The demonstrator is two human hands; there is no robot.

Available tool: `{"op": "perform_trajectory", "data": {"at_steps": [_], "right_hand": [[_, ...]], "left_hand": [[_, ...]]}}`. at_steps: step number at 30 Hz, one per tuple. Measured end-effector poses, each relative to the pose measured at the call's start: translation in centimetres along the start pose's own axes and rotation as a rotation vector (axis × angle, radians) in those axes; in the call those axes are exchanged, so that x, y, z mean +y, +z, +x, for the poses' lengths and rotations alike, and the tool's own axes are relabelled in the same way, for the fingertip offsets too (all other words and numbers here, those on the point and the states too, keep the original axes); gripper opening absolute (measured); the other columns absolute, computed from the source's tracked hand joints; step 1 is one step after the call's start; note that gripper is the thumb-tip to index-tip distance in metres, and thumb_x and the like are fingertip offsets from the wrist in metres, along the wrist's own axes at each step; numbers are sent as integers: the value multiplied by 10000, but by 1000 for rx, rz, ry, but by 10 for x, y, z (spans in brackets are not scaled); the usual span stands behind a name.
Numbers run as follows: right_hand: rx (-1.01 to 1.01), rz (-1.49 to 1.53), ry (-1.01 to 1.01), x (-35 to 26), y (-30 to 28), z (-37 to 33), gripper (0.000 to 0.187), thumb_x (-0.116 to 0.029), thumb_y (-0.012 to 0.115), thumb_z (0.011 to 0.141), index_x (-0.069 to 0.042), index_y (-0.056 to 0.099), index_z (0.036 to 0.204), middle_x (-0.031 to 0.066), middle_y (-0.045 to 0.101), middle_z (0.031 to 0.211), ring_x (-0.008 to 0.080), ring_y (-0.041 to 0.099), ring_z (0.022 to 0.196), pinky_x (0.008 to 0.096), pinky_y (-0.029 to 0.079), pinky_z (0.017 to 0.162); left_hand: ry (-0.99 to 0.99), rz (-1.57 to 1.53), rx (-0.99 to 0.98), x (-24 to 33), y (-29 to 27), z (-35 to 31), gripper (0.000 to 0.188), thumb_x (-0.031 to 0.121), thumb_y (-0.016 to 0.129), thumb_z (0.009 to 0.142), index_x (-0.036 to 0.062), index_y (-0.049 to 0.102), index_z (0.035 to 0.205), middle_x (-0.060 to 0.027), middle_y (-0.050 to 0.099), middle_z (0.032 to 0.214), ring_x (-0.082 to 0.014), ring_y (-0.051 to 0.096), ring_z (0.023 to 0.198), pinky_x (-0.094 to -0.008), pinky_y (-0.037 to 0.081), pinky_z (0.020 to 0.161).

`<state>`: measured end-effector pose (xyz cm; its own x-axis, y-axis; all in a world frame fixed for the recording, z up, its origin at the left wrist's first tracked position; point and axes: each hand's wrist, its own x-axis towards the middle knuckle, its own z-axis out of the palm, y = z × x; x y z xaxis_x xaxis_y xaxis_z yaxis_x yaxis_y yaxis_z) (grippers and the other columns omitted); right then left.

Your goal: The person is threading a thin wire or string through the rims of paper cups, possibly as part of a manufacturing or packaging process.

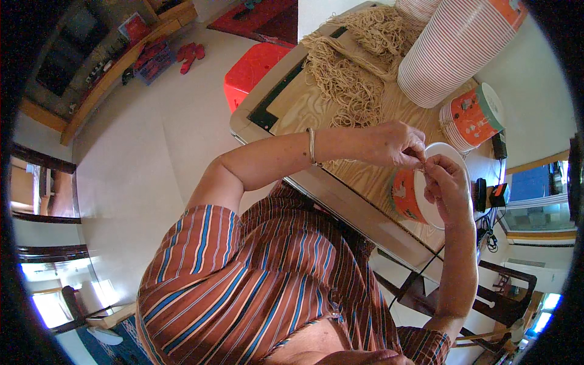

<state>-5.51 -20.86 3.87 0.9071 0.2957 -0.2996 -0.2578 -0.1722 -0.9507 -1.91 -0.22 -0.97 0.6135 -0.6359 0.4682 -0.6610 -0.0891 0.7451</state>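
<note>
My left hand (395, 145), with a bangle on its wrist, reaches across the table and is closed in a pinch. My right hand (449, 185) meets it from the right, its fingers also curled and pinched. The fingertips come together; whatever lies between them is too small to make out. Right below is an orange paper tub (407, 196), tilted on its side, its round white face partly hidden by my right hand. Tan twine (350, 79) lies in loose heaps beyond my left hand.
A tall stack of paper tubs (453, 52) leans at the back of the wood-grain table (292, 106). A shorter orange stack (471, 118) sits nearer. Small black devices (497, 193) with cables are at the right. A red stool (252, 70) stands beyond the table's left edge.
</note>
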Motion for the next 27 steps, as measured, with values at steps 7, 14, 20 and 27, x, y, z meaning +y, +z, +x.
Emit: {"op": "perform_trajectory", "data": {"at_steps": [7, 14, 20, 27], "right_hand": [[-25, 81, 73, 0, -3, 1, 111, -147, 586, 887, -40, 617, 885, -41, 468, 622, 53, 392, 472, 226, 337, 405], [-105, 201, 158, 0, -8, 2, 104, -139, 576, 899, -42, 610, 883, -40, 452, 614, 52, 380, 459, 220, 333, 401], [-25, 168, 72, 5, -4, -4, 87, -128, 603, 891, -43, 600, 876, -16, 502, 658, 80, 468, 504, 234, 401, 469], [-7, -224, -117, 16, -9, -3, 86, -120, 633, 888, -58, 574, 879, 1, 554, 742, 88, 549, 592, 244, 452, 517]], "left_hand": [[-22, -31, 14, 2, 2, 2, 224, 205, 701, 810, 8, 693, 917, -115, 613, 855, -255, 623, 787, -344, 493, 703], [18, -21, 40, 1, 3, 1, 182, 169, 699, 793, 13, 688, 886, -109, 621, 830, -253, 624, 762, -347, 495, 694], [27, -94, 47, -3, 8, -3, 152, 139, 668, 803, 12, 690, 885, -99, 609, 840, -232, 617, 802, -332, 487, 711], [-77, -182, 114, -1, 16, -7, 146, 107, 644, 809, -17, 681, 877, -108, 607, 839, -199, 602, 793, -316, 477, 707]]}}
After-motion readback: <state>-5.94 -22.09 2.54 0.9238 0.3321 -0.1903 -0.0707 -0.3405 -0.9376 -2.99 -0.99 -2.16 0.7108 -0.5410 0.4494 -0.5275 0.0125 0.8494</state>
